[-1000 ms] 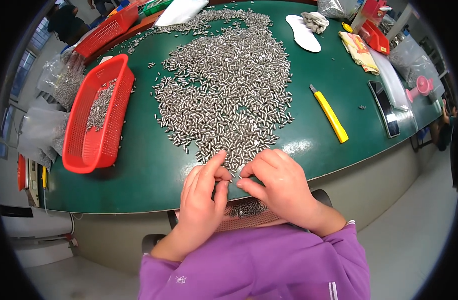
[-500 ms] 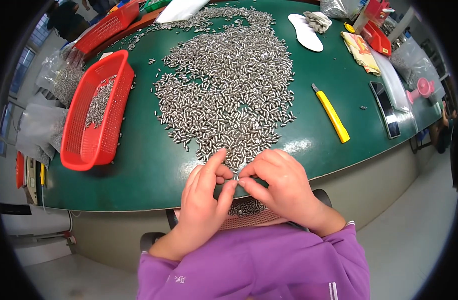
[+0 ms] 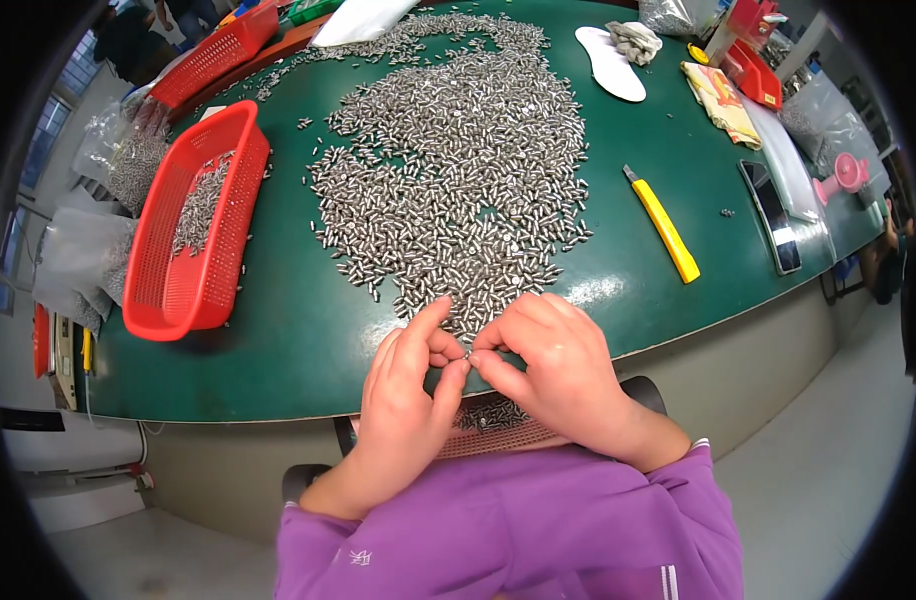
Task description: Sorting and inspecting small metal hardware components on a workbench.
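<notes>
At the table's near edge, my left hand and my right hand meet fingertip to fingertip. Between their thumbs and fingers is a small metal pin, mostly covered by the fingertips. Just beyond them spreads a broad heap of small, silvery metal pins, its narrow end reaching my fingers. Below the table edge, a pinkish mesh basket rests at my lap, partly hidden by my hands and sleeves, with more metal pins in it.
A red perforated basket holding some pins stands on the green table at left. To the right lie a yellow utility knife, a phone, a white insole and a small pink fan. Bagged pins stand far left.
Both hands stay at the near end of the heap, still pinching. The right fingertips have shifted slightly left and closer to the left ones, covering more of the pin.
</notes>
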A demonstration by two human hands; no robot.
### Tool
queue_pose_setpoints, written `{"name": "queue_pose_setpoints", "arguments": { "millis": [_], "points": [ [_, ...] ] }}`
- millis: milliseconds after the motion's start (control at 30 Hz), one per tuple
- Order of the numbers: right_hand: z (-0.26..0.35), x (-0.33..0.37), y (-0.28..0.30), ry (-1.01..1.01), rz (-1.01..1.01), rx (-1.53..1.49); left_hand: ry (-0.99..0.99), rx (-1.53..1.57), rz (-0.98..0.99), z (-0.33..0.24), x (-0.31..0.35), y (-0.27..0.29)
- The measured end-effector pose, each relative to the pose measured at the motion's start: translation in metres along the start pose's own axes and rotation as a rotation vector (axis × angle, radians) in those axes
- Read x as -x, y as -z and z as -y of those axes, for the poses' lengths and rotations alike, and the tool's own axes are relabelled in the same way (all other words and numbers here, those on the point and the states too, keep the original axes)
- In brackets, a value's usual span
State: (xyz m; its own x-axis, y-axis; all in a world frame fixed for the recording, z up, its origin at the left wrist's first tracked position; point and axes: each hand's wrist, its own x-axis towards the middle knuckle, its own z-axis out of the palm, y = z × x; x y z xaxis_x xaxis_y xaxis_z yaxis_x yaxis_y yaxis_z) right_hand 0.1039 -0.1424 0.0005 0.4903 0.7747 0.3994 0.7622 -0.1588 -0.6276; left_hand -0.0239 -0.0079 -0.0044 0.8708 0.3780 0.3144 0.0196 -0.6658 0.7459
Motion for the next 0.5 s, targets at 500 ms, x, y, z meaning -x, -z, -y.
{"name": "queue_pose_setpoints", "arguments": {
  "millis": [500],
  "points": [
    [0.0001,0.0021,0.0024,0.049,0.023,-0.014,0.039,0.047,-0.023,0.0020,0.0054,0.0035]
  ]
}}
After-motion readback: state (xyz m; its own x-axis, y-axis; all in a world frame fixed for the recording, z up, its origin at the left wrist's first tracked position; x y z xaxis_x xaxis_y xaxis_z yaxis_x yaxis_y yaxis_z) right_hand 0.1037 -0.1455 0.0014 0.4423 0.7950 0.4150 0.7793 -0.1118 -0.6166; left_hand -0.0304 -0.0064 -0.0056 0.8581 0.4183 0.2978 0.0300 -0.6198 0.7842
